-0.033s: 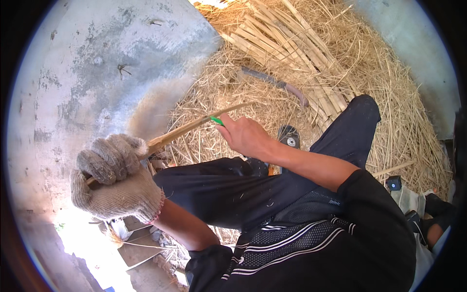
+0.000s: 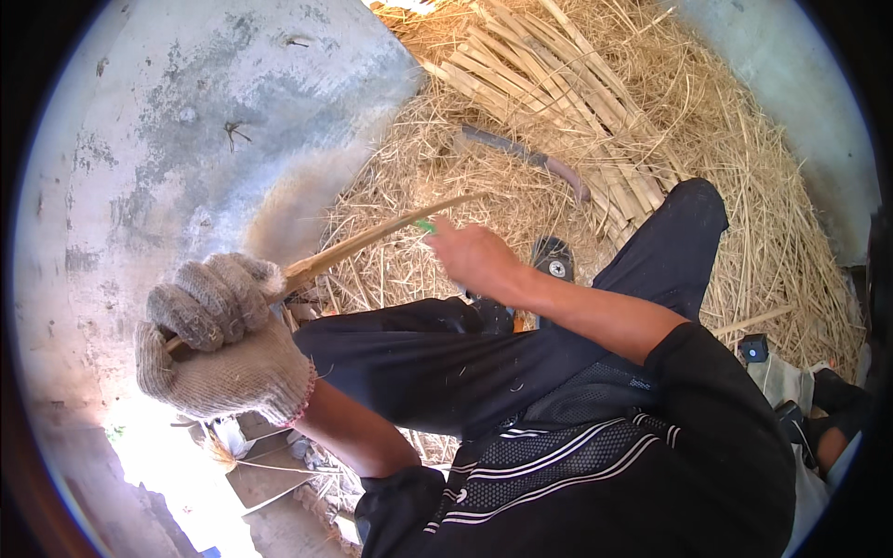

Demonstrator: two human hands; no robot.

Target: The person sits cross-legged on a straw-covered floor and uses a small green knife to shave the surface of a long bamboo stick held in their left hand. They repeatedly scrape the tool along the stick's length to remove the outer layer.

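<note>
My left hand (image 2: 223, 335), in a grey knitted work glove with a red-edged cuff, is closed around the thick end of a bamboo strip (image 2: 349, 246). The strip slants up to the right and narrows to a thin, slightly bent tip. My bare right hand (image 2: 476, 260) is closed on a small green tool (image 2: 426, 226), of which only a blurred green end shows beside the strip near its tip. The fingers hide the rest of that tool. Whether it touches the strip, I cannot tell.
Straw-like shavings (image 2: 744, 186) cover the ground ahead. A pile of split bamboo strips (image 2: 567, 102) lies at the far right of my hands. Nearer is a curved tool (image 2: 526, 153) with a brown handle. A stained pale wall (image 2: 214, 121) rises at left; a person's arm (image 2: 831, 446) shows at right.
My right hand and the green tool have shifted slightly right, along the strip toward its tip, and the hand has turned a little. My left hand and the bamboo strip stay nearly still.
</note>
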